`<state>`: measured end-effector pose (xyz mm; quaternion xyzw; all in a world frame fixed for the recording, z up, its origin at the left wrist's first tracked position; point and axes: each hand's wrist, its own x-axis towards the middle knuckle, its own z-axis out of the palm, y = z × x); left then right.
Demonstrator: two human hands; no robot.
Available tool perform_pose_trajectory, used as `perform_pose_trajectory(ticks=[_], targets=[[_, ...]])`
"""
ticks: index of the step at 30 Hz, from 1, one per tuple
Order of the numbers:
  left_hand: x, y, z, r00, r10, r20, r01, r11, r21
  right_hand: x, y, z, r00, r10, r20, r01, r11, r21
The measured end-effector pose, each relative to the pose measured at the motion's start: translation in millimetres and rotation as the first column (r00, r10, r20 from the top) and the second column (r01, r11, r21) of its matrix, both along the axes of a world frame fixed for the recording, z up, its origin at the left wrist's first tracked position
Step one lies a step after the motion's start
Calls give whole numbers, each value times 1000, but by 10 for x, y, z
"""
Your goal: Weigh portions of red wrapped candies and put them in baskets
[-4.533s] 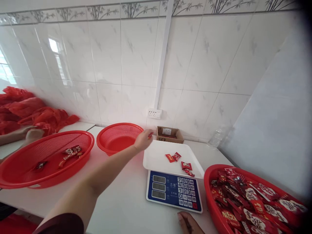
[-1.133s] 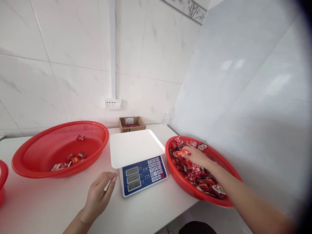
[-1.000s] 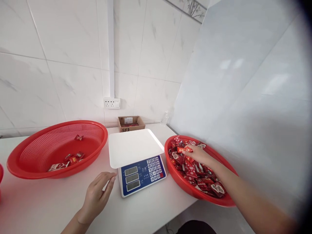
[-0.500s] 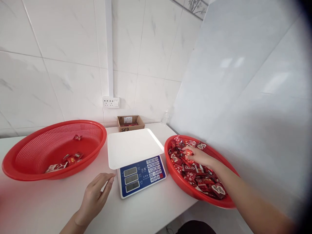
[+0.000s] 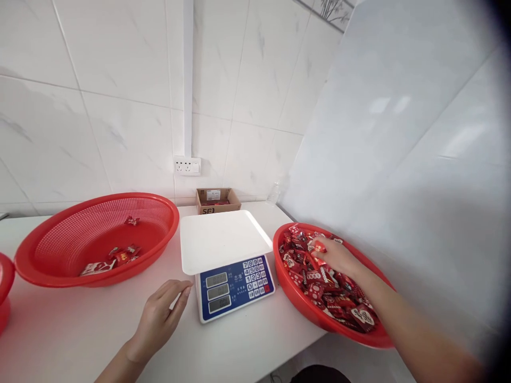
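Note:
My right hand (image 5: 337,256) is inside the right red basket (image 5: 291,290), its fingers closed round a shiny red candy packet (image 5: 320,247). Beneath it lies a heap of wrapped candies (image 5: 335,295), mostly red with some white lettering. My left hand (image 5: 163,311) hovers by the left front corner of the digital scale (image 5: 235,284), thumb and fingertips pinched together with nothing visible between them. The scale's white pan (image 5: 225,239) holds nothing. In the left red basket (image 5: 48,266) lie a few wrapped candies (image 5: 123,255) and a white-and-red packet (image 5: 98,267).
Behind the scale stands an open cardboard box (image 5: 217,201) with red contents, against the tiled wall. A clear plastic container (image 5: 273,192) is in the back corner. Another red basket (image 5: 5,287) is cut off at the left edge. A socket (image 5: 187,165) is on the wall.
The view has shifted a little, so most things sit farther right. My right hand stays in the candy basket with the red packet. My left hand keeps its pinched pose beside the scale.

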<state>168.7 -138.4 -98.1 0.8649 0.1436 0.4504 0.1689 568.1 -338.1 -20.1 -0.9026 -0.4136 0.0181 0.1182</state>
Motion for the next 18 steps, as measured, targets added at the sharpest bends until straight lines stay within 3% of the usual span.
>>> perform_pose_trajectory(ticks=[4,6,9,12,15,18], targets=[[10,4,14,1000,-3,21,3,1000,-3,-51,65,284,992,-112,60,102,984,144],[13,1,19,1000,-6,21,7,1000,-15,-174,162,397,992,-125,-19,126,953,277],[15,-9,16,1000,-4,11,5,999,-37,-455,427,454,972,-16,-233,120,890,440],[11,-14,5,1000,0,-1,0,999,-50,-775,809,345,902,175,-395,66,847,528],[-7,-12,2,1000,10,-11,-11,998,-63,-1046,1214,128,768,361,-529,6,822,569],[-29,-5,12,1000,21,-22,-22,997,-71,-1204,1524,-81,773,384,-505,-91,855,511]])
